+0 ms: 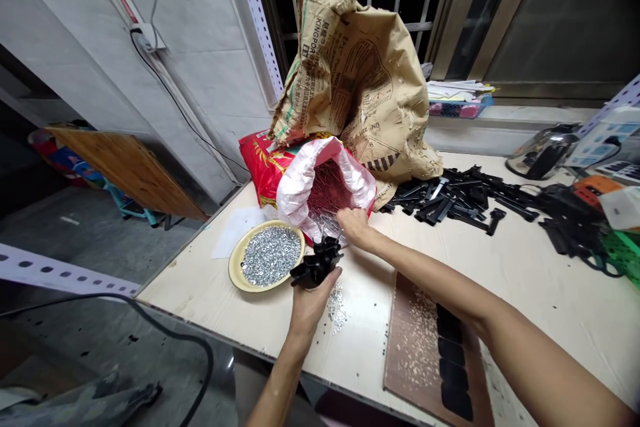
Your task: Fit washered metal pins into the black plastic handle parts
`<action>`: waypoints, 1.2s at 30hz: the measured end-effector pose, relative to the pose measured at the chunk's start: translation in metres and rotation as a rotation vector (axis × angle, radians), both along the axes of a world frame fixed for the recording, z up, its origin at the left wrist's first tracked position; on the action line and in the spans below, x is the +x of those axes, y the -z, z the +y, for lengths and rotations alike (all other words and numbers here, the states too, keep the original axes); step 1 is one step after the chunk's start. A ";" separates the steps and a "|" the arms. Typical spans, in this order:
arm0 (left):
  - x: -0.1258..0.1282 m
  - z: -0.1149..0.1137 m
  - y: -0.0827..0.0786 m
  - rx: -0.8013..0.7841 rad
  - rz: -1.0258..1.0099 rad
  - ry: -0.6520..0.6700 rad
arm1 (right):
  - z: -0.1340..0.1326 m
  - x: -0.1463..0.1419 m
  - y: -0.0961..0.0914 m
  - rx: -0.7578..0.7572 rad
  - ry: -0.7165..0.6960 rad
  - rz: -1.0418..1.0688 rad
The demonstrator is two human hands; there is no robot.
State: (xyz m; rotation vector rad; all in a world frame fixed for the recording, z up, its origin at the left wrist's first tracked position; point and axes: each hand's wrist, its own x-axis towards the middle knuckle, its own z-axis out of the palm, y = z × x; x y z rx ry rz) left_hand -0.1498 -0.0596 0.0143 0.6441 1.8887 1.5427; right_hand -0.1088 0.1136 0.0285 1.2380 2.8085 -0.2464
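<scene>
My left hand [313, 300] is wrapped round a bunch of black plastic parts [318, 263], held above the front of the table. My right hand [354, 225] is at the mouth of a red sack [260, 163] whose white lining [295, 183] is folded outward. Inside lie many thin metal pins [326, 195]. The right fingers are curled in at the pins' lower edge, and what they pinch is hidden. Left of the black parts stands a yellow bowl [237, 281] full of small metal washers. A few loose washers [337, 310] lie beside my left wrist.
Behind the red sack stands a large brown paper sack [380, 87]. A pile of black plastic parts [465, 197] spreads over the back right. Under my right forearm is a brown board [407, 360] with flat black pieces [454, 368]. A kettle [543, 150] stands far right.
</scene>
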 end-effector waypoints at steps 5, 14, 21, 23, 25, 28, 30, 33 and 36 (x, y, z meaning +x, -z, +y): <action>-0.001 0.002 0.000 0.067 -0.024 0.020 | 0.012 0.038 -0.030 0.063 -0.032 0.157; 0.003 0.013 0.004 0.014 0.164 -0.013 | -0.008 0.092 -0.101 -0.089 -0.705 0.779; 0.002 0.016 0.003 -0.026 0.233 0.060 | -0.017 0.086 -0.098 0.015 -0.706 0.527; 0.003 0.016 0.003 -0.022 0.255 0.087 | -0.020 0.082 -0.098 0.065 -0.709 0.451; 0.003 0.016 0.004 -0.025 0.278 0.113 | -0.024 0.077 -0.101 0.119 -0.716 0.397; 0.001 0.015 0.008 -0.033 0.285 0.127 | -0.026 0.072 -0.105 0.160 -0.720 0.356; -0.001 0.015 0.011 -0.026 0.265 0.123 | -0.023 0.068 -0.106 0.089 -0.757 0.357; -0.004 0.013 0.013 -0.020 0.245 0.124 | -0.017 0.064 -0.102 -0.062 -0.822 0.366; -0.006 0.010 0.016 -0.026 0.257 0.134 | -0.014 0.059 -0.096 -0.084 -0.816 0.364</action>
